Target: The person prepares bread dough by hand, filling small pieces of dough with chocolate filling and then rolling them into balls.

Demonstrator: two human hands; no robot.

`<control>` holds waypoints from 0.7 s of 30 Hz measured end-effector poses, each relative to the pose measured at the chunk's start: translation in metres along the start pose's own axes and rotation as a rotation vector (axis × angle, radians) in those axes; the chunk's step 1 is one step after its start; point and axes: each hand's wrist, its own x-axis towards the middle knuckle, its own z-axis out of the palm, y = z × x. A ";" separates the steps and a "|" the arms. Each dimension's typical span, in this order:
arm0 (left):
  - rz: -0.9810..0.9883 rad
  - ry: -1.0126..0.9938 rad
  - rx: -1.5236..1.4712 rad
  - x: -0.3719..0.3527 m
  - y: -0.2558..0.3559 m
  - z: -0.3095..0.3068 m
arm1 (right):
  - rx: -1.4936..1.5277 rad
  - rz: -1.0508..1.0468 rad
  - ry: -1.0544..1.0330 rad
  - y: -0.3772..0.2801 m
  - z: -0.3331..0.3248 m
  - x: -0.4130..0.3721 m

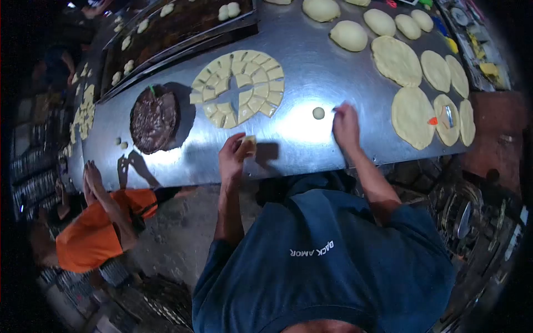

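Note:
My left hand [230,158] is at the front edge of the metal table, its fingers closed on a piece of dough [249,145]. Just beyond it lies a round of pale dough cut into many small pieces [255,69], with a gap near its middle. A small dough ball [318,113] sits on the bright part of the tabletop. To the right of that ball is my right hand [346,130], fingers curled in and slightly blurred; whatever they may hold is hidden. Left of the cut dough is a dark brown, glossy mass of filling [155,119] with something green at its top.
Flattened dough rounds [413,116] and thicker dough lumps [350,36] cover the table's right side. A dark baking tray [183,33] with dough balls stands at the back left. At the left, a co-worker in an orange shirt [91,236] has hands over the table edge.

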 end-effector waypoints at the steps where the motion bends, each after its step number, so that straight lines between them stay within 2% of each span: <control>1: -0.002 0.001 -0.042 0.008 -0.002 -0.004 | -0.036 -0.101 -0.105 -0.006 -0.005 -0.017; 2: -0.082 0.056 -0.107 0.011 -0.007 -0.013 | 0.006 -0.080 -0.218 -0.014 -0.023 -0.030; 3: -0.052 0.060 -0.147 0.009 -0.011 -0.024 | 0.001 -0.038 -0.255 -0.017 -0.037 -0.037; 5: -0.013 0.051 -0.286 0.010 -0.028 -0.043 | -0.059 0.117 -0.258 -0.028 -0.056 -0.030; 7: -0.058 0.065 -0.301 0.011 -0.024 -0.038 | 0.008 0.335 -0.196 -0.049 -0.046 0.007; 9: -0.090 0.091 -0.311 0.011 -0.014 -0.027 | 0.156 0.296 -0.136 -0.054 -0.014 0.038; 11: -0.115 -0.036 -0.185 0.007 -0.003 -0.006 | 0.223 0.211 -0.228 -0.063 0.008 0.060; 13: -0.085 -0.038 -0.169 0.002 0.007 0.018 | -0.010 -0.134 -0.348 -0.049 0.022 0.065; 14: -0.024 -0.076 -0.145 -0.002 0.015 0.029 | 0.006 -0.140 -0.355 -0.046 0.023 0.061; 15: 0.037 -0.109 -0.121 -0.004 0.020 0.040 | -0.131 -0.240 -0.321 -0.047 0.023 0.059; 16: 0.036 -0.127 -0.153 -0.004 0.022 0.049 | -0.268 -0.342 -0.281 -0.059 0.019 0.062; 17: 0.039 -0.151 -0.187 -0.003 0.023 0.060 | -0.254 -0.354 -0.284 -0.072 0.014 0.060; 18: 0.124 -0.172 -0.188 -0.002 0.020 0.071 | 0.067 0.015 -0.478 -0.111 -0.003 0.063; 19: 0.106 -0.168 -0.209 0.004 0.014 0.082 | 0.388 0.390 -0.655 -0.133 -0.015 0.061; 20: 0.081 -0.171 -0.281 0.002 0.018 0.092 | 0.498 0.297 -0.670 -0.126 -0.009 0.050; 21: 0.057 -0.174 -0.354 0.001 0.023 0.100 | 0.580 0.331 -0.741 -0.128 -0.009 0.043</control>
